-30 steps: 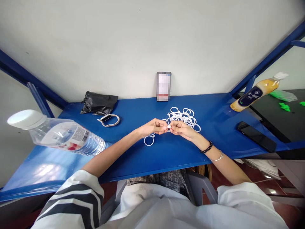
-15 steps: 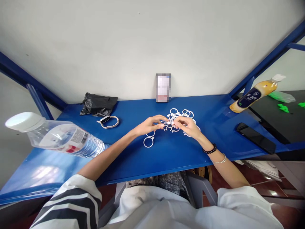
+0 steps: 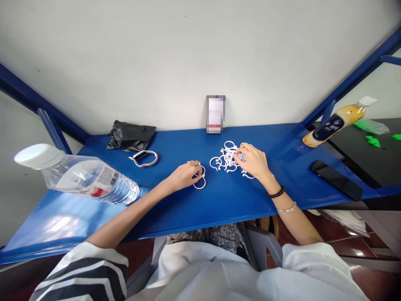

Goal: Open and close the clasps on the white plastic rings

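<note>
The left hand [image 3: 183, 175] pinches closed white plastic rings [image 3: 199, 179] lying on the blue worktop [image 3: 282, 188]; the right hand [image 3: 253, 161] grips into the ring pile [image 3: 227, 161]. They look light, springy and thin, best taken by the rim.

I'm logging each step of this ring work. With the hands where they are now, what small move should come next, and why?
Probably the right hand should pinch one loose ring from the pile of white rings and lift it clear. Its fingers already rest on the pile, while the left hand is down on the closed rings lying apart on the blue table.
</note>
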`<action>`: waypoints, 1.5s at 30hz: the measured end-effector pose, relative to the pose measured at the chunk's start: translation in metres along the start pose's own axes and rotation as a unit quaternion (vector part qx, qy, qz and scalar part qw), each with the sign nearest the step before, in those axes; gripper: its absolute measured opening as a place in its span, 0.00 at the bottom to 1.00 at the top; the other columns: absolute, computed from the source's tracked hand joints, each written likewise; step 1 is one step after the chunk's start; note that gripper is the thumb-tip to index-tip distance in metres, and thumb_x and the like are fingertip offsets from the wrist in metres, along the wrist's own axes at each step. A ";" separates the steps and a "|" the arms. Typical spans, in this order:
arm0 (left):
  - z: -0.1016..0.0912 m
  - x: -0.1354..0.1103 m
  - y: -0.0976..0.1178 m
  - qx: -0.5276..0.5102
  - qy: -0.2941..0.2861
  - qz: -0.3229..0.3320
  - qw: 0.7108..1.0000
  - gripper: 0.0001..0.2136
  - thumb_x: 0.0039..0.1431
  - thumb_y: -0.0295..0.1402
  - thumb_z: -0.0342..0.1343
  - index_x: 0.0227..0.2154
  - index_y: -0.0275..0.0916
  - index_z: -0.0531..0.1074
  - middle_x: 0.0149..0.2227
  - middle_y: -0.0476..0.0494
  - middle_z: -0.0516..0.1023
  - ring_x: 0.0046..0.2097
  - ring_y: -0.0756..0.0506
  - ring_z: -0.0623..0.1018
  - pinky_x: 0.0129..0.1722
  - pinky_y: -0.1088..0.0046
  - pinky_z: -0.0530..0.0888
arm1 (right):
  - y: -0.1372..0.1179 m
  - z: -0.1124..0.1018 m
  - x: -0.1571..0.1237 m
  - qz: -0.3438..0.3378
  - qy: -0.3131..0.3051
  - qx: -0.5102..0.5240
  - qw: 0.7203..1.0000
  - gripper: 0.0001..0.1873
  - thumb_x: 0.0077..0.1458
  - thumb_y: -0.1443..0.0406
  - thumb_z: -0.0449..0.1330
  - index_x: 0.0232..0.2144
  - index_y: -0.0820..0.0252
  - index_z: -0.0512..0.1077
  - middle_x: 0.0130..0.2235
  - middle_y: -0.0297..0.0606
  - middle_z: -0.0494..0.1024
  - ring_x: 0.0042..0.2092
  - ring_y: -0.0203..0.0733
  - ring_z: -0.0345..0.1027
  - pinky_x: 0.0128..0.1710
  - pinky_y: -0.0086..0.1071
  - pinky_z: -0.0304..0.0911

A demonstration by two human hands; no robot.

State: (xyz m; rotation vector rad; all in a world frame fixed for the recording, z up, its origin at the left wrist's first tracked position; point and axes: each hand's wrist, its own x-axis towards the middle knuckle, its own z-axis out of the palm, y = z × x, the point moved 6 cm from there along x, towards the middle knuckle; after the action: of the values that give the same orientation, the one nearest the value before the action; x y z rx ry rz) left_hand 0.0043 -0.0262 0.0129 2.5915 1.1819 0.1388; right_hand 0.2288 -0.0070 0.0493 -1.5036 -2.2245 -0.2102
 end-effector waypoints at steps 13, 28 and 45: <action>-0.009 0.014 -0.029 -0.099 0.076 -0.005 0.992 0.07 0.59 0.31 0.53 0.28 0.36 0.73 0.33 0.44 0.75 0.32 0.49 0.73 0.33 0.74 0.68 | -0.019 0.002 -0.002 -0.027 0.024 0.098 0.995 0.10 0.61 0.65 0.55 0.30 0.59 0.74 0.37 0.38 0.78 0.35 0.38 0.71 0.28 0.29 0.59; -0.003 0.014 -0.043 -0.094 0.141 -0.168 0.971 0.05 0.54 0.26 0.55 0.24 0.37 0.71 0.26 0.47 0.75 0.30 0.47 0.72 0.30 0.73 0.63 | -0.084 0.049 0.025 -0.040 -0.118 0.120 0.985 0.15 0.62 0.55 0.57 0.35 0.60 0.76 0.36 0.42 0.79 0.41 0.46 0.67 0.34 0.36 0.57; 0.006 0.036 -0.027 -0.101 0.146 -0.116 0.977 0.07 0.54 0.27 0.56 0.22 0.38 0.67 0.26 0.47 0.72 0.30 0.48 0.72 0.30 0.73 0.63 | -0.084 0.052 0.020 -0.003 -0.111 0.113 0.987 0.07 0.57 0.68 0.58 0.26 0.59 0.70 0.32 0.39 0.79 0.40 0.48 0.66 0.42 0.40 0.53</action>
State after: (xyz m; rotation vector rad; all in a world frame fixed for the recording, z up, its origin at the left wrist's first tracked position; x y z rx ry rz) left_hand 0.0098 0.0165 -0.0016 2.2909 1.4739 0.5756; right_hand 0.1317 -0.0045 0.0223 -1.4558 -2.3303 0.2135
